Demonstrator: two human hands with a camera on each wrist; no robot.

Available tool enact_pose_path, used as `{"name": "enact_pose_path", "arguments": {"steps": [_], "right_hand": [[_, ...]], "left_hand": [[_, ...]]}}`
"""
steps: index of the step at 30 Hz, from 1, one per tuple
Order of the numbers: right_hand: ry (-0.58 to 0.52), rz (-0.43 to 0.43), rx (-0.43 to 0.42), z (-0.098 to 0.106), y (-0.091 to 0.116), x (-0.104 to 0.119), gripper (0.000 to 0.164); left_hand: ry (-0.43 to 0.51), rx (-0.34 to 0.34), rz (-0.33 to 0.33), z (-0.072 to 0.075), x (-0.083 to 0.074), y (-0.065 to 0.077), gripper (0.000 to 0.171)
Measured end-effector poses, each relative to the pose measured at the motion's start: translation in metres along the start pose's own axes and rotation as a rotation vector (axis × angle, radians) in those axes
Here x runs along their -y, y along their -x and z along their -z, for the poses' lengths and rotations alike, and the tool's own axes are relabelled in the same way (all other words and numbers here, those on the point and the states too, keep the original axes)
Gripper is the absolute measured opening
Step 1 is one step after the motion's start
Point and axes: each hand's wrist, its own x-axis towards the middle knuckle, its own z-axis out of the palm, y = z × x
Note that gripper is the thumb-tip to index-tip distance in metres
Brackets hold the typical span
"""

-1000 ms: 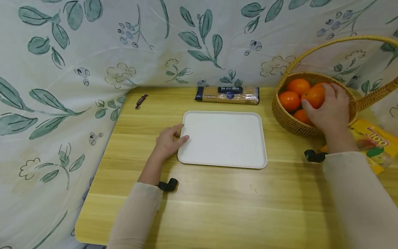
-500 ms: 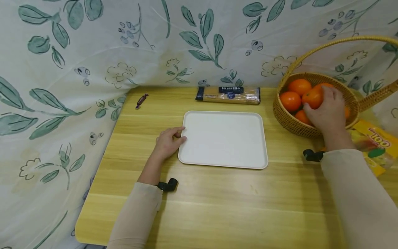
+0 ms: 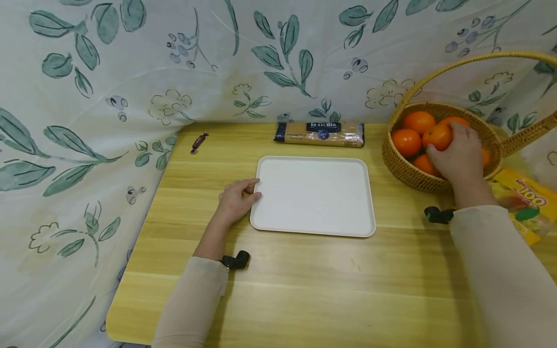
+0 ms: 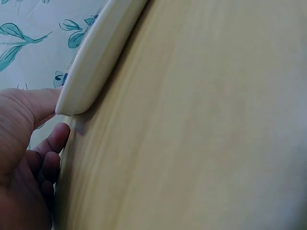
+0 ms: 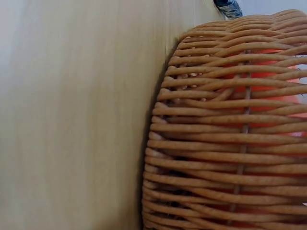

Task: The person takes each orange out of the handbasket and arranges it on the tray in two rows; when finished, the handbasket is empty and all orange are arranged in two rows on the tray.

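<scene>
In the head view, a woven basket [image 3: 411, 176] with an arched handle holds several oranges [image 3: 406, 142]. My right hand [image 3: 461, 152] reaches into it and grips an orange [image 3: 437, 137] near the top, thumb on the near side, fingers on the far side. The right wrist view shows the basket's wall [image 5: 230, 129] with orange colour through the weave; the hand is out of that frame. At the left edge of a white tray [image 3: 313, 195] is my left hand [image 3: 236, 200]. Its thumb lies over the rim [image 4: 86, 72], with the other fingers curled beside and below it.
A spaghetti packet [image 3: 319, 134] lies behind the tray, and a wrapped candy [image 3: 199, 143] at the far left. A yellow snack bag [image 3: 526, 200] lies right of the basket, partly behind the right arm. Patterned cloth [image 3: 209, 58] hangs along the table's back and left.
My right hand has shifted slightly left and lower with its fingers on the orange. The left hand and tray are practically where they were.
</scene>
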Motion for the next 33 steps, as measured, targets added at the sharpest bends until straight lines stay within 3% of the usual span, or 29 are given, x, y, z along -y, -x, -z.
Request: {"name": "enact_pose_path", "arguments": {"steps": [17,25,33], "right_hand": [[-0.036,-0.013,-0.022,0.000,0.004,-0.001,0.079],[-0.154,-0.032,-0.188,-0.002,0.011,0.001,0.076],[-0.295,-0.060,-0.340,-0.001,0.027,0.014,0.069]], "left_hand": [[0.009,-0.023,0.002,-0.001,-0.001,0.001,0.044],[0.048,-0.046,0.018,-0.006,0.000,-0.001,0.041],[0.049,-0.117,0.019,-0.010,-0.002,-0.002,0.035]]}}
